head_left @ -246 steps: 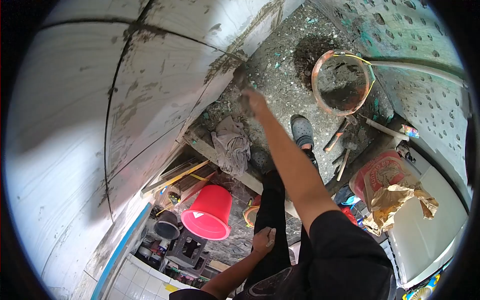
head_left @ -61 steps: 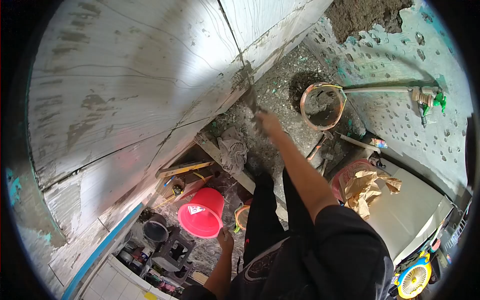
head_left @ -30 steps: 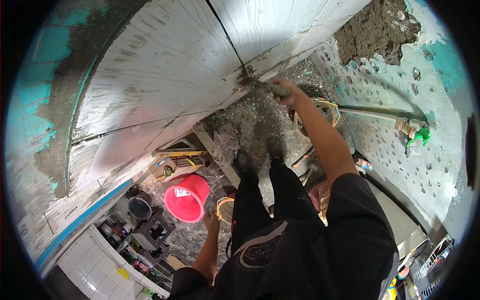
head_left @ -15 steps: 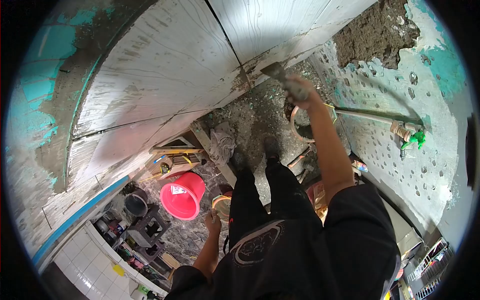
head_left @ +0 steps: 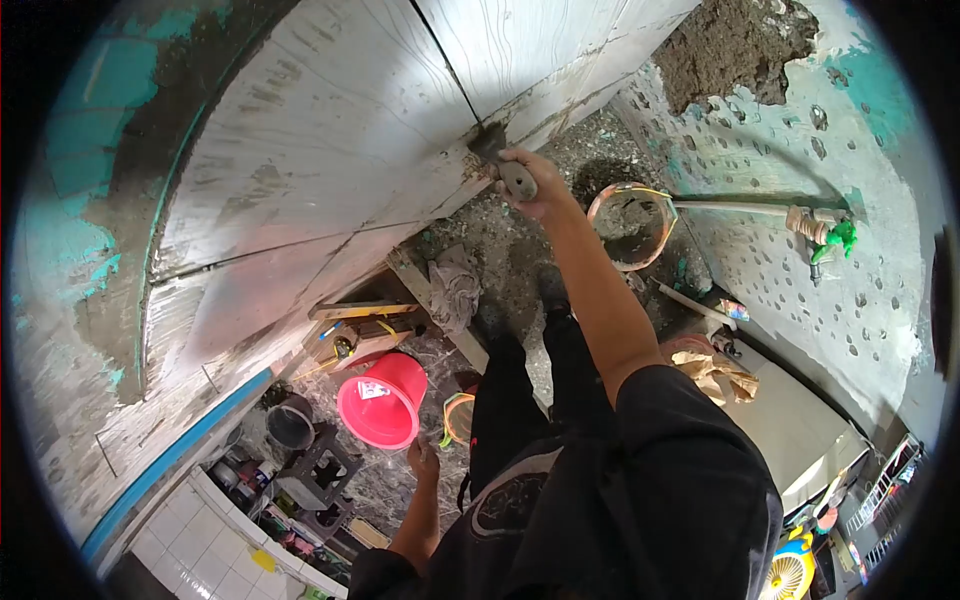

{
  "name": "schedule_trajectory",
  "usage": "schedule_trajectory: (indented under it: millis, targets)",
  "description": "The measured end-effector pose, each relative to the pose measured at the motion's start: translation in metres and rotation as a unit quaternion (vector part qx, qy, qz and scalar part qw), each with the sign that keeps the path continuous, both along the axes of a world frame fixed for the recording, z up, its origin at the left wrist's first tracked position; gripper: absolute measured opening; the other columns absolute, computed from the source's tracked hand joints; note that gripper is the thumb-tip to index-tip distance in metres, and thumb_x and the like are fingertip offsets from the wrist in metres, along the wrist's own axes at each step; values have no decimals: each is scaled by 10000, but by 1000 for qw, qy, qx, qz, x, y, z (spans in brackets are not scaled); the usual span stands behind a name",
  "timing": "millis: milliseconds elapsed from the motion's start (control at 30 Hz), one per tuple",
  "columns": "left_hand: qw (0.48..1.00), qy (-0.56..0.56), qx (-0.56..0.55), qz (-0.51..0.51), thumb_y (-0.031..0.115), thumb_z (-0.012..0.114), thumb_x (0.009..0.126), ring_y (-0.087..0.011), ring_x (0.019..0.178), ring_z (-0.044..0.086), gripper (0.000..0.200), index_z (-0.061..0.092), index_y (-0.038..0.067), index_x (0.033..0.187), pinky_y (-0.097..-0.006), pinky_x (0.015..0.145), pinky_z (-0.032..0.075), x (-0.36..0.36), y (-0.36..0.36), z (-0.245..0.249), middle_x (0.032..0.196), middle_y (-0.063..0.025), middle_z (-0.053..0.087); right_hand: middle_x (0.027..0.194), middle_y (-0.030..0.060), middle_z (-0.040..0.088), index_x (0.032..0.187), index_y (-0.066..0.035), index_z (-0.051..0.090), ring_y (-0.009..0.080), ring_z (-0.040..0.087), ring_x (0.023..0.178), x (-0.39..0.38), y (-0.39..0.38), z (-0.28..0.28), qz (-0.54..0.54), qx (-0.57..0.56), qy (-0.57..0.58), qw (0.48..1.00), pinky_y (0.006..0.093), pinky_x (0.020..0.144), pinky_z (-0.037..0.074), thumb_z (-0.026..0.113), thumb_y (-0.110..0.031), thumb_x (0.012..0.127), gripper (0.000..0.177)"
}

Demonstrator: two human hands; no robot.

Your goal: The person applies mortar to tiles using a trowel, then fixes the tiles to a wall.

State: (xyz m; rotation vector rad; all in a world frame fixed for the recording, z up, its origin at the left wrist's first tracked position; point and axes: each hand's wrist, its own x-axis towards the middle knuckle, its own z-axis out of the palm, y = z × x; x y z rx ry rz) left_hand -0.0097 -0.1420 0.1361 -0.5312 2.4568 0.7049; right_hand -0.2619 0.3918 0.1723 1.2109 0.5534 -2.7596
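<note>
Against wall tiles (head_left: 330, 150), trowel (head_left: 515, 178) wrapped inside right fingers (head_left: 541, 196)

Tiled wall (head_left: 330, 130) blocks left — mortar bucket (head_left: 628, 225) and pipe (head_left: 730, 207) crowd right; floor (head_left: 505, 245) between open.

White tiles (head_left: 330, 130) look smooth, smeared with matt grey mortar (head_left: 490, 140). The scraper (head_left: 514, 176) has a dull grey handle. The teal wall (head_left: 790, 280) at right is pitted and rough. Red bucket (head_left: 385, 400): glossy plastic. Rag (head_left: 455, 285): limp cloth. Floor (head_left: 510, 235): gritty concrete.

Gritty floor (head_left: 505, 235) carries a mortar bucket (head_left: 628, 228); rag (head_left: 455, 290); red bucket (head_left: 382, 402).
</note>
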Motion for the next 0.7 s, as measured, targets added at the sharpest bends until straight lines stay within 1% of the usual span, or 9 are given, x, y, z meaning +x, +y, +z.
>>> schedule_trajectory:
  millis: [67, 100, 233, 333, 367, 400, 467, 567, 700]
  targets:
    - [1000, 10, -5, -19, 334, 383, 864, -205, 523, 510, 406, 577, -1, 741, -351, 524, 388, 4, -9, -3, 531, -98, 507, 679, 96, 523, 867, -36, 477, 182, 522, 476, 28, 0, 15, -1, -15, 94, 995, 266, 384, 445, 550, -161, 778, 169]
    - [999, -7, 33, 30, 326, 380, 869, -209, 509, 497, 407, 574, -11, 749, -361, 514, 380, 4, -10, -2, 530, -92, 500, 676, 98, 522, 873, -39, 475, 179, 526, 481, 41, -1, 18, -1, -25, 143, 989, 261, 375, 440, 550, -162, 778, 173]
    - [999, 9, 8, -49, 316, 375, 879, -183, 499, 481, 405, 562, -21, 755, -344, 489, 364, -6, 4, 6, 533, -75, 494, 654, 77, 512, 886, -57, 448, 166, 514, 457, 67, -12, -27, 52, 53, -35, 997, 265, 356, 418, 541, -197, 788, 194]
    - [999, 15, 44, -7, 326, 382, 875, -177, 501, 481, 405, 559, -13, 743, -333, 487, 362, -12, 16, 19, 534, -72, 494, 652, 56, 512, 861, -74, 407, 143, 501, 434, 54, -18, -129, 118, 23, -104, 987, 254, 335, 400, 525, -214, 804, 193]
    - [995, 9, 82, 51, 263, 378, 890, -114, 509, 422, 358, 554, -12, 743, -272, 487, 352, 1, -10, -5, 534, -29, 452, 650, 55, 511, 853, -75, 404, 141, 500, 434, 42, -17, -152, 138, 16, -118, 983, 254, 331, 390, 525, -218, 804, 193]
    - [997, 8, 60, 43, 267, 381, 888, -113, 507, 424, 359, 560, -12, 750, -272, 487, 354, 4, -12, -3, 531, -29, 453, 648, 55, 510, 845, -77, 402, 140, 499, 435, 31, -17, -171, 157, 6, -132, 979, 254, 326, 381, 525, -222, 804, 195]
    - [1000, 3, 14, 26, 275, 387, 884, -113, 503, 428, 362, 570, -13, 764, -271, 487, 359, 8, -11, 6, 526, -30, 454, 645, 54, 508, 833, -74, 411, 137, 488, 428, 8, -20, -194, 110, -46, -122, 985, 253, 320, 368, 532, -221, 797, 194]
    - [999, -1, 25, 32, 291, 389, 879, -120, 497, 441, 377, 581, -19, 783, -272, 486, 364, 27, -26, 6, 520, -38, 465, 644, 50, 508, 812, -69, 431, 135, 478, 426, -14, -18, -230, 85, -80, -99, 988, 238, 314, 343, 540, -219, 785, 188]
    - [1000, -5, 27, 13, 291, 384, 882, -123, 490, 446, 382, 578, -17, 765, -273, 481, 363, 25, -23, 23, 520, -43, 478, 646, 44, 511, 788, -66, 458, 129, 468, 433, -16, 3, -226, 85, -108, -31, 990, 222, 321, 316, 535, -202, 773, 157]
